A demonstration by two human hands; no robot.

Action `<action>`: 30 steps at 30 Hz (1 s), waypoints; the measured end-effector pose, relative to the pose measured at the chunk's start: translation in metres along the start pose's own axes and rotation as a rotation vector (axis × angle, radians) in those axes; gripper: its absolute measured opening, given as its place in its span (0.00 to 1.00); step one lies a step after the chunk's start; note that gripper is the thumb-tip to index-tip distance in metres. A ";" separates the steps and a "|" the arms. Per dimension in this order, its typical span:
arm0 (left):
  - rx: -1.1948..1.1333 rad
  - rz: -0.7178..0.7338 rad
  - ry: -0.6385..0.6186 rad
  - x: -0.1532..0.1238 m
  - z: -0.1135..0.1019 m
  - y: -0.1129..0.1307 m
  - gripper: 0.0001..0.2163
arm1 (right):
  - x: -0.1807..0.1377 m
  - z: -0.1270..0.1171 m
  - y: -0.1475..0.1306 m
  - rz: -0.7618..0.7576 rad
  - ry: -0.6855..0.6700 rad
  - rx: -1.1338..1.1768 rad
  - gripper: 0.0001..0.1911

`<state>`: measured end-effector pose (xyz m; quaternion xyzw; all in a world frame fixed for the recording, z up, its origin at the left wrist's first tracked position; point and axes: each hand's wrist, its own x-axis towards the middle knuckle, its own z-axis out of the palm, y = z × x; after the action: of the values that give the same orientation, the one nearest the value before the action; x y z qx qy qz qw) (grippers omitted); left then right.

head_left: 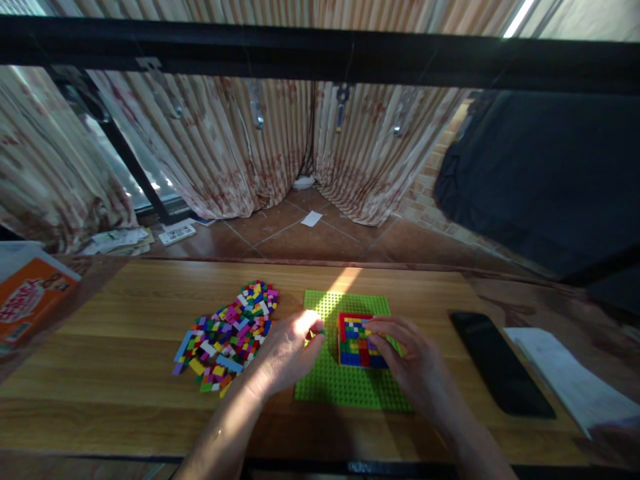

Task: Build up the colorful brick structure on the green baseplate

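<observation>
A light green studded baseplate [325, 387] lies on the table. On its right half sits a low, roughly rectangular build of toy bricks [356, 345], with a red edge along the top and left and mixed colours inside. My left hand [295, 347] hovers over the plate's left side, thumb and fingers pinched together; a dark green speck shows at the fingertips, too small to name. My right hand [415, 353] covers the build's right side. Its thumb and index fingertips come close together over the bricks, and what lies between them is hidden.
Loose bricks of many colours [233, 333] form a pile left of the plate. A black phone [500, 363] and white paper [575, 380] lie on the right. An orange-labelled tub [33, 293] stands at the far left. A dark bar [300, 57] crosses above the wooden table [125, 407].
</observation>
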<state>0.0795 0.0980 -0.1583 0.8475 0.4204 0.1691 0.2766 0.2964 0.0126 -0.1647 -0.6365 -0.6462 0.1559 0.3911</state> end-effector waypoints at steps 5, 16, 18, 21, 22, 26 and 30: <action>-0.001 -0.006 0.004 0.000 -0.002 0.001 0.03 | -0.001 0.002 0.006 -0.020 -0.032 -0.050 0.08; 0.011 0.002 -0.001 0.000 0.000 -0.001 0.03 | 0.001 0.012 0.016 0.174 0.112 0.076 0.03; 0.017 0.007 0.004 0.000 0.001 -0.001 0.03 | 0.001 0.013 0.016 0.205 0.107 0.112 0.03; 0.021 0.013 0.003 -0.001 0.002 -0.002 0.03 | 0.002 0.013 0.017 0.236 0.091 0.155 0.03; 0.019 0.014 0.003 -0.001 0.002 -0.003 0.03 | 0.002 0.013 0.017 0.243 0.084 0.164 0.03; 0.010 0.027 0.002 -0.001 0.003 -0.003 0.03 | 0.002 0.012 0.017 0.241 0.066 0.176 0.04; 0.000 0.040 0.007 -0.001 0.005 -0.003 0.03 | 0.001 0.012 0.015 0.229 0.059 0.153 0.04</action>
<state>0.0796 0.0973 -0.1644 0.8551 0.4043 0.1777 0.2716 0.2980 0.0189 -0.1825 -0.6789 -0.5436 0.2294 0.4370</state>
